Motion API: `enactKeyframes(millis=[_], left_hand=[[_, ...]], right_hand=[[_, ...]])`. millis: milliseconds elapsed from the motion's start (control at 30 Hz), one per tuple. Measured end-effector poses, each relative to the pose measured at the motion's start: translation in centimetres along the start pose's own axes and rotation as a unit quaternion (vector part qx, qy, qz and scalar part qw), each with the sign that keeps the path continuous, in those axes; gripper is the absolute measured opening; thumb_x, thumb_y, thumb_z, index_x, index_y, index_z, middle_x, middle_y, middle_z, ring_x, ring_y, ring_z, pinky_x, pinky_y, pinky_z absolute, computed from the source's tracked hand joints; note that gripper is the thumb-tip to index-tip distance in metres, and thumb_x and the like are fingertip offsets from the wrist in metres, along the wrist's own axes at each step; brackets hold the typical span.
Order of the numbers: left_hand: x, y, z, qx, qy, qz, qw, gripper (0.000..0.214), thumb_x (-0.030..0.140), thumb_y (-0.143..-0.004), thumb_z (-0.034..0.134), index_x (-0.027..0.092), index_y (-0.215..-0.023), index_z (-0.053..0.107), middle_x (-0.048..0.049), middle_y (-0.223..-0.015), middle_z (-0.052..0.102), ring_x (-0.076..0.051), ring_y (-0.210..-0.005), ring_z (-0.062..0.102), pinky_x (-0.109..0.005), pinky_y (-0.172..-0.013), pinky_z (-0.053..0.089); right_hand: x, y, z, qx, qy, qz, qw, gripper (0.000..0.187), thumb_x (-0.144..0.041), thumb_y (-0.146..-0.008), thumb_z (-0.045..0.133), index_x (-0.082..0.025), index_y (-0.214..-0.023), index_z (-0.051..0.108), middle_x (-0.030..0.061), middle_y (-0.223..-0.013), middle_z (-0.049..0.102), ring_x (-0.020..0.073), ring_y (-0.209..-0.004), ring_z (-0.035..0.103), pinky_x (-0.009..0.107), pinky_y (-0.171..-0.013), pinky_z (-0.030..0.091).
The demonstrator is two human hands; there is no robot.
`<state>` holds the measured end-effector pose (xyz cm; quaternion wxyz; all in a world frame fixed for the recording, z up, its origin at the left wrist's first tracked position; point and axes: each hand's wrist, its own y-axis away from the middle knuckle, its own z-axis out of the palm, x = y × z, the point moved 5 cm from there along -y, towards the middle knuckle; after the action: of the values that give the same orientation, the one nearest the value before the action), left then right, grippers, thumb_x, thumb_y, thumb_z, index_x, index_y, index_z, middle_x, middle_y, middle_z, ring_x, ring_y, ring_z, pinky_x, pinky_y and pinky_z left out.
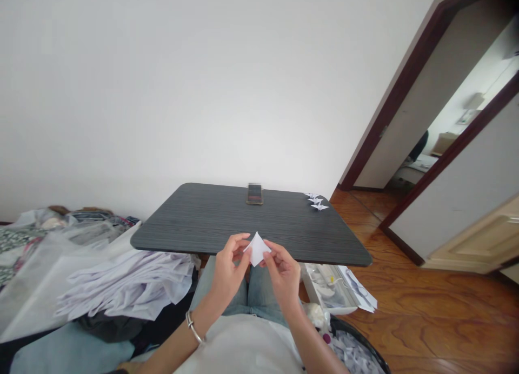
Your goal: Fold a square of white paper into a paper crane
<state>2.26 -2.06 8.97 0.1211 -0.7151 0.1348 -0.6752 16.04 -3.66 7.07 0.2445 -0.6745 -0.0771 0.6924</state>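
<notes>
A small folded piece of white paper, pointed at the top, is held up between my two hands over the table's near edge. My left hand pinches its left side between thumb and fingers. On the right side, my right hand grips it in the same way. Three white folded paper birds stand in a row at the table's far right corner. Finer creases in the held paper are too small to make out.
The dark table stands against a white wall, with a phone at its back edge. Piled clothes lie to the left. An open white box and a dark-rimmed container of paper scraps are at the lower right.
</notes>
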Motion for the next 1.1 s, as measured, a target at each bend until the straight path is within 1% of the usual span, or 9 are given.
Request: enactKeyframes(millis=[133,200,333,400,500,767,900,967,1100], left_hand=[[0.10,-0.32,0.10,-0.006,0.072,-0.032,0.997,0.028,0.032,-0.081,0.055,0.016,-0.104,0.053,0.0010,-0.066,0.061,-0.012,-0.057,0.057,-0.021,-0.055,0.045],[0.16,-0.42,0.12,-0.014,0.097,-0.039,0.994,0.028,0.032,-0.080,0.057,0.016,-0.103,0.055,0.0017,-0.063,0.060,-0.012,-0.057,0.056,-0.021,-0.054,0.045],[0.08,-0.41,0.18,-0.027,0.095,-0.046,0.994,0.029,0.030,-0.078,0.060,0.015,-0.102,0.063,-0.0040,-0.079,0.068,-0.014,-0.064,0.059,-0.022,-0.057,0.047],[-0.06,-0.35,0.13,-0.022,0.085,-0.055,0.995,0.031,0.030,-0.076,0.062,0.015,-0.103,0.066,-0.0062,-0.088,0.071,-0.016,-0.066,0.061,-0.024,-0.058,0.049],[-0.16,-0.28,-0.05,-0.005,0.066,-0.059,0.996,0.031,0.029,-0.075,0.063,0.017,-0.103,0.068,-0.0060,-0.091,0.072,-0.016,-0.065,0.061,-0.025,-0.059,0.050],[-0.06,-0.17,-0.14,-0.008,0.045,-0.015,0.999,0.028,0.029,-0.077,0.061,0.020,-0.102,0.070,-0.0039,-0.082,0.069,-0.015,-0.062,0.057,-0.024,-0.057,0.048],[0.24,-0.19,-0.18,-0.007,0.047,-0.004,0.999,0.022,0.027,-0.077,0.061,0.019,-0.094,0.072,-0.0025,-0.075,0.067,-0.013,-0.059,0.055,-0.022,-0.056,0.046],[0.27,-0.23,-0.14,-0.005,0.060,-0.014,0.998,0.019,0.027,-0.076,0.061,0.018,-0.089,0.072,-0.0023,-0.075,0.067,-0.013,-0.059,0.055,-0.022,-0.056,0.046],[-0.07,-0.35,0.07,-0.004,0.105,-0.054,0.993,0.018,0.029,-0.073,0.065,0.015,-0.086,0.067,-0.0014,-0.070,0.066,-0.012,-0.056,0.056,-0.023,-0.054,0.047]], right_hand=[[0.17,0.01,-0.04,-0.002,0.030,-0.020,0.999,0.022,-0.026,-0.082,0.056,-0.018,-0.099,0.068,0.0019,-0.066,0.065,0.0144,-0.055,0.059,0.026,-0.053,0.049],[0.18,-0.01,-0.12,0.001,0.045,-0.026,0.999,0.022,-0.026,-0.083,0.056,-0.019,-0.099,0.069,0.0038,-0.072,0.068,0.0149,-0.057,0.060,0.026,-0.054,0.050],[-0.13,-0.05,-0.23,0.002,0.070,-0.042,0.997,0.022,-0.026,-0.083,0.055,-0.020,-0.098,0.070,0.0063,-0.085,0.071,0.0160,-0.061,0.062,0.028,-0.058,0.051],[-0.36,-0.04,-0.23,0.002,0.077,-0.050,0.996,0.022,-0.026,-0.084,0.054,-0.021,-0.099,0.070,0.0061,-0.083,0.070,0.0159,-0.060,0.061,0.028,-0.057,0.050],[-0.61,0.00,-0.20,0.002,0.076,-0.060,0.995,0.023,-0.025,-0.084,0.054,-0.022,-0.100,0.070,0.0055,-0.080,0.070,0.0158,-0.058,0.060,0.028,-0.054,0.050],[-0.56,0.04,-0.19,0.008,0.065,-0.061,0.996,0.022,-0.025,-0.084,0.054,-0.022,-0.099,0.070,0.0049,-0.076,0.069,0.0154,-0.056,0.059,0.028,-0.053,0.049],[-0.53,0.06,-0.18,0.007,0.053,-0.056,0.997,0.022,-0.024,-0.083,0.055,-0.022,-0.099,0.070,0.0038,-0.074,0.068,0.0144,-0.055,0.059,0.027,-0.053,0.049],[-0.43,0.09,-0.17,0.009,0.048,-0.051,0.998,0.022,-0.023,-0.083,0.055,-0.021,-0.099,0.069,0.0037,-0.074,0.068,0.0143,-0.055,0.059,0.026,-0.053,0.049],[-0.06,0.13,-0.20,0.015,0.042,-0.034,0.998,0.022,-0.025,-0.082,0.056,-0.020,-0.100,0.069,0.0038,-0.075,0.068,0.0147,-0.056,0.060,0.027,-0.054,0.050]])
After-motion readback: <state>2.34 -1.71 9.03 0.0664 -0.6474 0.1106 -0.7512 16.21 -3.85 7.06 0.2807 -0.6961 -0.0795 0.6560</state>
